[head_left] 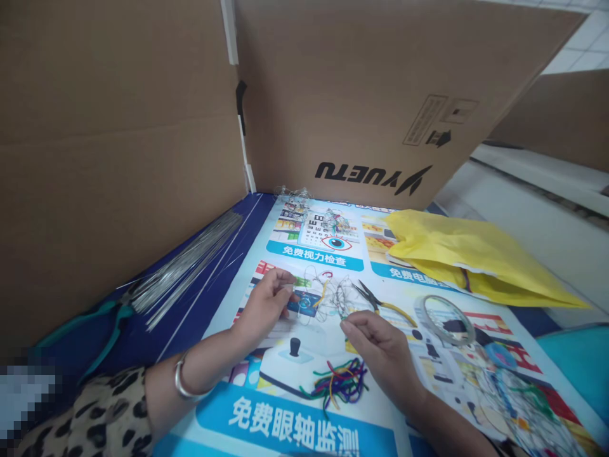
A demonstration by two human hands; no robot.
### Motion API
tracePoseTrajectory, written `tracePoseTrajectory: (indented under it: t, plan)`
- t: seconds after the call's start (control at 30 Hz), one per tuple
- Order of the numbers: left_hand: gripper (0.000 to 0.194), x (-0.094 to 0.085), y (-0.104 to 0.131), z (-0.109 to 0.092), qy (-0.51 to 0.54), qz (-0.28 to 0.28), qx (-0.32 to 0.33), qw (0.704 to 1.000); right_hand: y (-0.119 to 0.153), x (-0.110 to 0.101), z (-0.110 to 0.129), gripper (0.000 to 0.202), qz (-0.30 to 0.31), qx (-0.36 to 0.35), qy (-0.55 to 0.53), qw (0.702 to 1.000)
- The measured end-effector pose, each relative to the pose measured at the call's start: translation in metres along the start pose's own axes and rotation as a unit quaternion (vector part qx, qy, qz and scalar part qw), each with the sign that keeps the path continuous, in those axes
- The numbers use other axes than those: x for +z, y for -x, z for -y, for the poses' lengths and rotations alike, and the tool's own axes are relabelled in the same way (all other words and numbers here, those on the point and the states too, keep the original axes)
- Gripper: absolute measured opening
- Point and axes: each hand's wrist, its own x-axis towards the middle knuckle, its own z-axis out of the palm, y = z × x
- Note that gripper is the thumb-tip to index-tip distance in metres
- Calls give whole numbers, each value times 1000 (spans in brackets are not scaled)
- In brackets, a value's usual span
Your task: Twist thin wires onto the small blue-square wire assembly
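In the head view, a loose tangle of thin silver wire (pixel 340 296) lies between the hands on a printed blue-and-white sheet (pixel 378 438), spread mainly crosswise. The right hand (pixel 380 343) is nearer its densest part, which sits just beyond those fingertips; the left hand (pixel 266 298) is at its left edge. The hands are apart, thumbs near curled fingers; whether either grips wire I cannot tell. Yellow-handled pliers with dark metal tips (pixel 379 305) lie just right of the tangle.

Upside-down black "YUETU" marks the brown cardboard panel (pixel 380 76); the blue-and-white printed poster (pixel 285 363) reads "免费视力检查", "免费眼轴监测", a partly covered "免费电脑", and eye-chart (pixel 314 230) E's.
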Motion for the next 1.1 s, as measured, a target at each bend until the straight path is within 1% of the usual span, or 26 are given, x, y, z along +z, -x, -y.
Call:
tracePoseTrajectory:
  t: [0.3, 0.47, 0.63, 0.83, 1.03, 1.1]
  plan:
    - [21, 4, -6, -1, -2, -3, -15, 1000, 0, 0, 0, 25, 10, 2, -5, 1000]
    - [23, 4, -9, 0, -12, -15, -10, 1000, 0, 1, 0, 25, 10, -1, -9, 1000]
    - [18, 3, -8, -1, -29, -17, -10, 999, -1, 1, 1, 24, 6, -5, -9, 1000]
    - [8, 2, -9, 3, -18, -29, 50, 998, -1, 1, 2, 24, 1, -8, -3, 1000]
    - [3, -1, -9, 9, -91, -55, 115, 988, -1, 1, 2, 24, 8, 0, -10, 1000]
    - [5, -2, -8, 9, -115, -66, 143, 981, 0, 1, 2, 24, 8, -3, -9, 1000]
